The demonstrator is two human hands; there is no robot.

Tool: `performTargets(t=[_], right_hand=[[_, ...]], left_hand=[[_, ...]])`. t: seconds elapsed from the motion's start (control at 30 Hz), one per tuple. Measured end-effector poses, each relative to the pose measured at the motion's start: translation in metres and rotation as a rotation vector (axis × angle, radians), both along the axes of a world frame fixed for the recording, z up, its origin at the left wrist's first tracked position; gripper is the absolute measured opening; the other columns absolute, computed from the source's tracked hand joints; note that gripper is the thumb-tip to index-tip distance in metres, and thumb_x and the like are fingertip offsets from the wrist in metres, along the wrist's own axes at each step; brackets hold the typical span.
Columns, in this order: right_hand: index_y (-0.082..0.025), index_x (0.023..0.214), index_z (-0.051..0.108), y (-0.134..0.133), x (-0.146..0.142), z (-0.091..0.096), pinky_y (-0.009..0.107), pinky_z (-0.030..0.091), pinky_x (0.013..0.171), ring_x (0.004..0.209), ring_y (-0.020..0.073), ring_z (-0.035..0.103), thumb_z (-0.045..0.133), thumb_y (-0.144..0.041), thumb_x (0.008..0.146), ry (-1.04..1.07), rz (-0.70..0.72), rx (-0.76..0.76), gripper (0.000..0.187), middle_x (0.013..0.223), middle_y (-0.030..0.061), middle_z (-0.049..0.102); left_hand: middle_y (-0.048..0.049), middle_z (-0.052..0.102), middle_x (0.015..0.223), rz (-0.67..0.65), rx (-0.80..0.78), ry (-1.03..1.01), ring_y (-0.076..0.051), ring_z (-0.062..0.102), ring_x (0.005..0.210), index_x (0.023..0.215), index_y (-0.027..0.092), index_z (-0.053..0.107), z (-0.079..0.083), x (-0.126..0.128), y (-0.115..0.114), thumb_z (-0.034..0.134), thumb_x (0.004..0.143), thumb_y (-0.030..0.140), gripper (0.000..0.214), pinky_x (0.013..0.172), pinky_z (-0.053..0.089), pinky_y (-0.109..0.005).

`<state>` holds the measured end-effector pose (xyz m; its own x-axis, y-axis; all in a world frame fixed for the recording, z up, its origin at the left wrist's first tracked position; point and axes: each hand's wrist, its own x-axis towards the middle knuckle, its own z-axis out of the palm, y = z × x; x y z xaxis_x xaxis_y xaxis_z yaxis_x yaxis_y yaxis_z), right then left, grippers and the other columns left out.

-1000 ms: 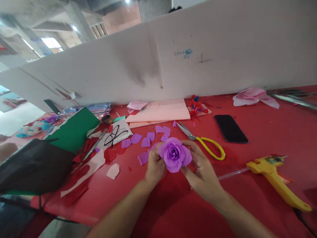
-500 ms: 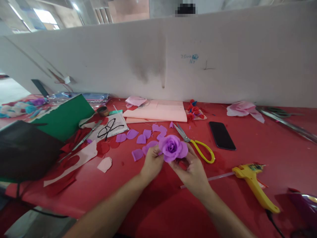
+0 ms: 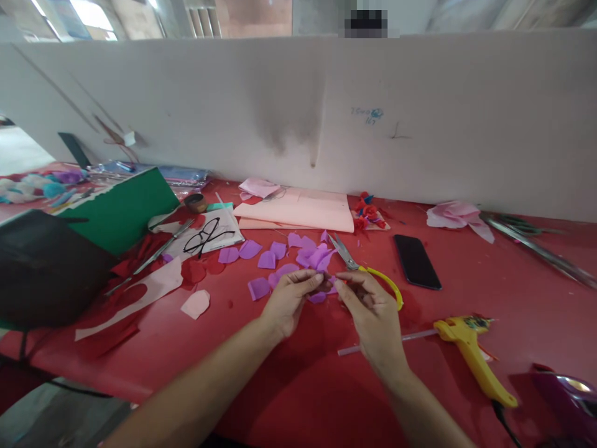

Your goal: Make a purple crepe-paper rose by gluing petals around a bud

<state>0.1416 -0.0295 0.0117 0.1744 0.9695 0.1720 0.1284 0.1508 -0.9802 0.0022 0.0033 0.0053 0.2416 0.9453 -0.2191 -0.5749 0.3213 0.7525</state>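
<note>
A purple paper rose (image 3: 318, 256) is tipped away from me, so its petals face the far side and its centre is hidden. Thumb and fingers of my left hand (image 3: 291, 302) pinch it near its base. My right hand (image 3: 375, 308) is closed too, with its fingertips pinching a purple edge low on the flower's right side. Just behind the right hand lie scissors (image 3: 347, 254) with yellow handles. Several loose purple petals (image 3: 267, 259) are spread on the red table left of and beyond my left hand.
A yellow glue gun (image 3: 471, 354) with its glue stick lies at right, below a black phone (image 3: 417, 261). Folded pink paper (image 3: 298, 210) and small red flowers (image 3: 367, 214) sit by the white partition (image 3: 209, 99). Eyeglasses (image 3: 208, 236), paper scraps and green board (image 3: 125, 208) are at left.
The rose has turned from facing up at me to facing away, its underside now between my hands. My right hand's fingers have moved to the flower's base. The camera view has shifted slightly.
</note>
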Motion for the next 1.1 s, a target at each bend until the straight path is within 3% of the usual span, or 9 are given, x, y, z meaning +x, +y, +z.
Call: performTargets(t=[0.17,0.3,0.47,0.67,0.87,1.1], right_hand=[[-0.022,0.091,0.065,-0.003,-0.007,0.007,0.029,0.048,0.066,0.07,0.0143,0.057,0.07,-0.035,0.079,0.003,-0.007,0.041,0.018,0.084,0.0022,0.063],[-0.022,0.097,0.062,-0.005,-0.01,0.007,0.028,0.046,0.062,0.065,0.0131,0.056,0.072,-0.036,0.077,0.046,-0.037,-0.009,0.027,0.076,-0.0003,0.062],[-0.022,0.098,0.062,-0.004,-0.01,0.007,0.027,0.05,0.066,0.069,0.0131,0.061,0.073,-0.035,0.076,0.261,0.008,-0.093,0.029,0.084,0.0007,0.067],[-0.022,0.09,0.064,0.001,-0.01,0.011,0.026,0.051,0.063,0.069,0.0127,0.063,0.077,-0.033,0.07,0.508,0.068,-0.165,0.026,0.081,-0.0003,0.068],[-0.022,0.082,0.064,0.001,-0.01,0.013,0.025,0.048,0.06,0.06,0.0108,0.057,0.078,-0.033,0.069,0.54,0.07,-0.139,0.021,0.068,-0.0025,0.065],[-0.022,0.076,0.064,0.0,-0.009,0.012,0.023,0.046,0.061,0.062,0.0096,0.055,0.075,-0.031,0.072,0.557,0.106,-0.099,0.015,0.068,-0.0033,0.063]], left_hand=[[-0.0025,0.072,0.069,-0.015,0.053,0.076,-0.012,0.061,0.069,0.067,0.015,0.073,-0.005,0.004,-0.004,0.081,0.062,0.021,0.011,0.077,0.044,-0.026],[-0.0007,0.069,0.067,-0.018,-0.013,-0.018,-0.011,0.06,0.067,0.065,0.015,0.071,-0.002,0.004,-0.004,0.083,0.058,0.019,0.014,0.074,0.045,-0.025],[-0.0016,0.068,0.068,-0.093,-0.102,-0.15,-0.012,0.062,0.066,0.066,0.013,0.07,-0.001,0.002,-0.001,0.085,0.057,0.02,0.019,0.073,0.048,-0.027],[-0.0024,0.069,0.068,-0.137,-0.094,-0.134,-0.013,0.063,0.068,0.066,0.013,0.07,-0.001,0.002,-0.002,0.085,0.058,0.021,0.019,0.076,0.049,-0.028],[-0.0022,0.07,0.069,-0.17,-0.005,-0.076,-0.012,0.063,0.068,0.067,0.015,0.073,-0.003,0.004,-0.005,0.084,0.06,0.022,0.015,0.078,0.048,-0.029],[-0.0013,0.07,0.069,-0.182,0.01,-0.062,-0.012,0.062,0.067,0.068,0.018,0.074,-0.002,0.004,-0.006,0.084,0.06,0.023,0.013,0.078,0.047,-0.029]])
